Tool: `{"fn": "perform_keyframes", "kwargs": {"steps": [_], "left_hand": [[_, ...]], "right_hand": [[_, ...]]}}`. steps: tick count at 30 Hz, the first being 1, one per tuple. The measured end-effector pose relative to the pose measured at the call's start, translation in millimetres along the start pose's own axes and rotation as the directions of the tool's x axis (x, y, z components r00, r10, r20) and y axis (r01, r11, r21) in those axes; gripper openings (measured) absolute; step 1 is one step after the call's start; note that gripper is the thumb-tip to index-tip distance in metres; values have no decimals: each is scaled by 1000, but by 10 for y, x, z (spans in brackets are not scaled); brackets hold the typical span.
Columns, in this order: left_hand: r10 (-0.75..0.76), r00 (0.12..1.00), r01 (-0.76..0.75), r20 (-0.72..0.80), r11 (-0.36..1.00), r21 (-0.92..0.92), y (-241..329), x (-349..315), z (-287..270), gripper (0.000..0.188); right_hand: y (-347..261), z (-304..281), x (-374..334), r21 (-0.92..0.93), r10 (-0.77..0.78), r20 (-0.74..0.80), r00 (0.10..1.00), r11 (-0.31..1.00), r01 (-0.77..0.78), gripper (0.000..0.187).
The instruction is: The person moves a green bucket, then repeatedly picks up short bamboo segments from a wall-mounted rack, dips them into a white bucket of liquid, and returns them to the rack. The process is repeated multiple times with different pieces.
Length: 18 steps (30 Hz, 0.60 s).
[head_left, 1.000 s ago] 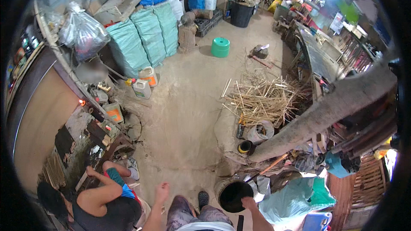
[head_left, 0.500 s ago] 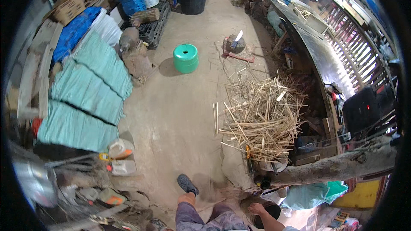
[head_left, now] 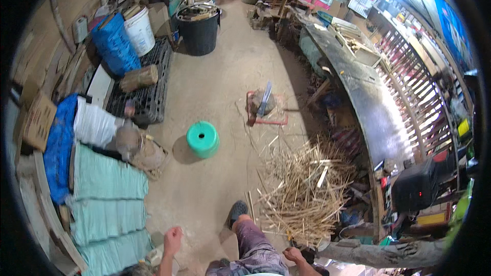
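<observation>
My left hand [head_left: 173, 240] hangs low on the left, its fingers curled in and nothing visible in them. It is nearest the pale green sacks [head_left: 115, 214]. My right hand [head_left: 293, 255] is low beside my thigh, loosely closed, and I see nothing sticking out of it. Just beyond it lies a heap of thin split sticks [head_left: 307, 189] on the floor. Ahead stands a round green stool [head_left: 203, 139]. Farther off, a wide-bladed knife [head_left: 265, 99] rests on a chopping block [head_left: 262, 106] beside a red frame [head_left: 276, 122].
A long workbench [head_left: 353, 84] runs along the right, with a log rail [head_left: 383, 253] at the lower right. A black crate-like pallet [head_left: 153, 84], a blue sack [head_left: 115, 43], a white bucket [head_left: 139, 30] and a black tub [head_left: 198, 33] stand at the back left.
My right hand has come away from the dark container at the lower right. My left hand has come into view. I have moved forward, and the stool, knife and stick heap appear closer.
</observation>
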<state>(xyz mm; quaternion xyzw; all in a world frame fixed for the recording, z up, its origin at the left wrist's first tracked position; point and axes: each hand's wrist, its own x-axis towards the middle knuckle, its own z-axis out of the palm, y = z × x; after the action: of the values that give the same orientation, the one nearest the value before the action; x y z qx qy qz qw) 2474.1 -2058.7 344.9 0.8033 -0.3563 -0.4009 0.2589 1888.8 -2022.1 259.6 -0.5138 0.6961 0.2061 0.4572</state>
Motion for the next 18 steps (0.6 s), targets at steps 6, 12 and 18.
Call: {"fn": "perform_keyframes", "kwargs": {"steps": [6, 12, 18], "left_hand": [[-311, 915, 232, 256, 926, 296, 754, 147, 100, 24], [-516, 793, 329, 323, 810, 486, 946, 730, 149, 30], [-249, 869, -83, 428, 779, 622, 1808, 2855, 203, 32]], "right_hand": [[-1866, -2682, 417, 292, -82, -317, 945, 940, 180, 42], [-3076, -4669, 1051, 312, -115, -451, 885, 909, 277, 43], [-3462, -5478, 2019, 160, 107, -231, 967, 985, -71, 35]]}}
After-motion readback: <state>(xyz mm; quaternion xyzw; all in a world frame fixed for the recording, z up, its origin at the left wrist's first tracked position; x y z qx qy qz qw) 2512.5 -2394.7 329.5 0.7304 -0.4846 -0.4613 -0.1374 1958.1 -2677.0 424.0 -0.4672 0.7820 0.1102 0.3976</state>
